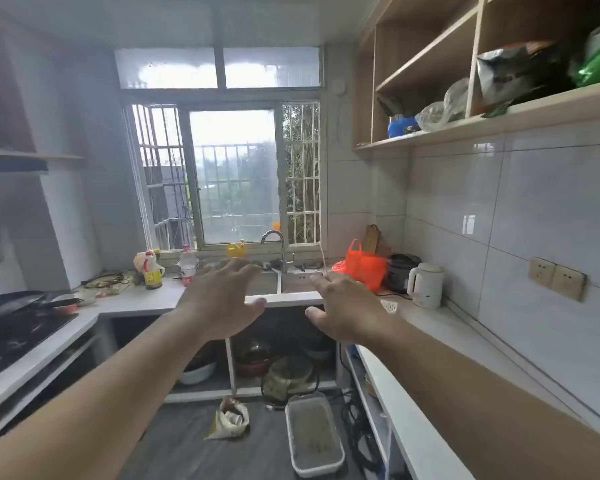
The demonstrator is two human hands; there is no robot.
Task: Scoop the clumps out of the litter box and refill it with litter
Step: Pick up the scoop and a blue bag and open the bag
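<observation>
Reaching out in front, both arms are stretched forward at about counter height, left hand (222,299) and right hand (343,306) side by side with a gap between them, palms down, fingers spread loose and gripping nothing at all. Way below them, on the dark grey floor (174,441), sits the litter box (313,434), a pale rectangular tub with greyish litter inside. Its long axis runs away from the person toward the cabinets, tilted just a bit, near end down by the frame bottom. It's under and slightly to the right of the right hand, well apart from both. Left of the box, more under the gap between the hands, there's an open crumpled bag (230,419) on the floor. Past the fingertips is a steel sink (291,284) with a faucet (276,245), set in a white counter (142,301) below a barred window (229,174). Out to the right: an orange plastic bag (364,265), a white kettle (426,284) and wooden shelves (465,129) above. Off to the left, a black stovetop (18,336).
</observation>
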